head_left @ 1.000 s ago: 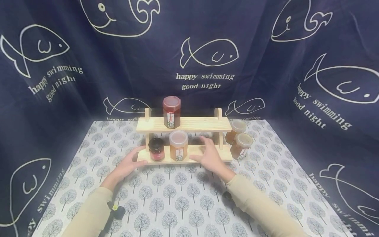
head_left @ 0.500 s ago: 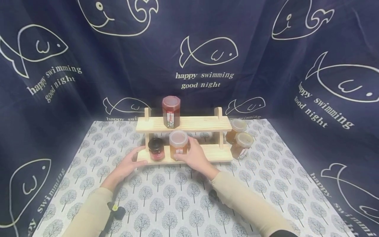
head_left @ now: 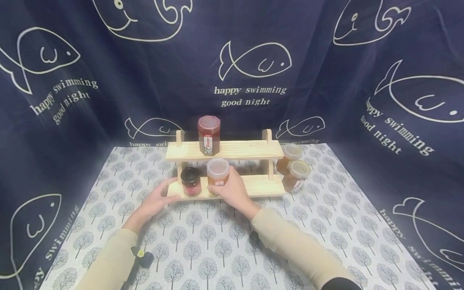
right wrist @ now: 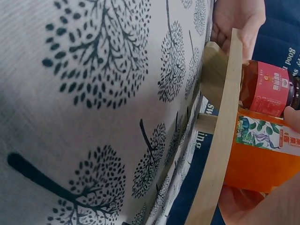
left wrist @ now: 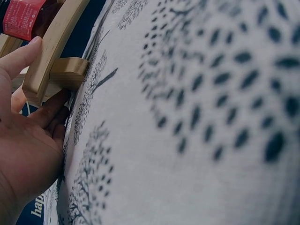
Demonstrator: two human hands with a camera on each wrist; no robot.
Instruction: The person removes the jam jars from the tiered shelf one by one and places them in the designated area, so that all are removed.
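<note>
A two-tier wooden shelf [head_left: 250, 150] stands on the table. My left hand [head_left: 154, 203] holds the left end of its lower board; the left wrist view has the thumb on the board and the fingers reaching underneath. On that board, my right hand [head_left: 233, 191] grips an amber honey jar [head_left: 218, 168] with a pale lid, thumb across its front, partly covering the label. Close to its left sits a small red jar [head_left: 191, 186] with a black lid. Above them, a taller dark red jar [head_left: 209, 137] rests on the upper board.
Two more amber jars with pale lids, a rear one [head_left: 291, 154] and a front one [head_left: 296, 177], stand beside the shelf's right end. A tree-print cloth [head_left: 206, 249] covers the table. Dark blue fish-print curtains [head_left: 311, 92] hang behind and at both sides.
My right hand has moved left from the lower board's right part and taken hold of the amber honey jar. My left hand stays at the shelf's left end.
</note>
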